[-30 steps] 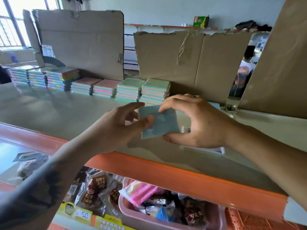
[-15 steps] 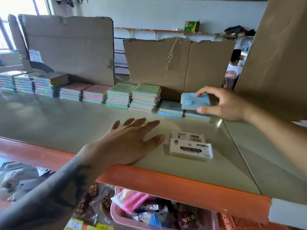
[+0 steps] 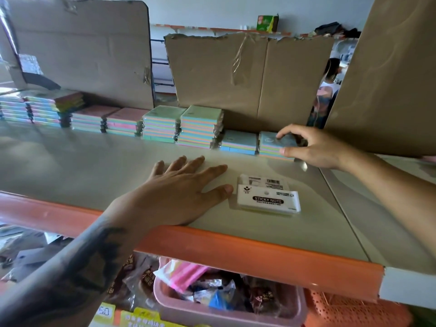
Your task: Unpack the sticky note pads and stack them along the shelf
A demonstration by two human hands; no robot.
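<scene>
Low stacks of pastel sticky note pads (image 3: 200, 126) run in a row along the back of the grey shelf (image 3: 82, 166). At the right end of the row, my right hand (image 3: 318, 149) holds a blue-topped pad (image 3: 270, 140) lying on the last short stack, with fingers on top and the thumb at the front edge. My left hand (image 3: 179, 192) rests flat on the shelf with its fingers spread, its thumb close to a white "STICKY NOTE" wrapper (image 3: 269, 200).
Cardboard sheets (image 3: 236, 76) stand behind the row, and a larger one (image 3: 389, 79) leans at the right. The shelf has an orange front edge (image 3: 236, 251). Below it sit a pink bin (image 3: 231, 310) of packets and an orange basket (image 3: 354, 310). A person (image 3: 326, 90) stands far behind.
My right hand has carried the blue pad from in front of me to the row's right end and lowered it onto the last stack. My left hand let go and settled flat on the shelf.
</scene>
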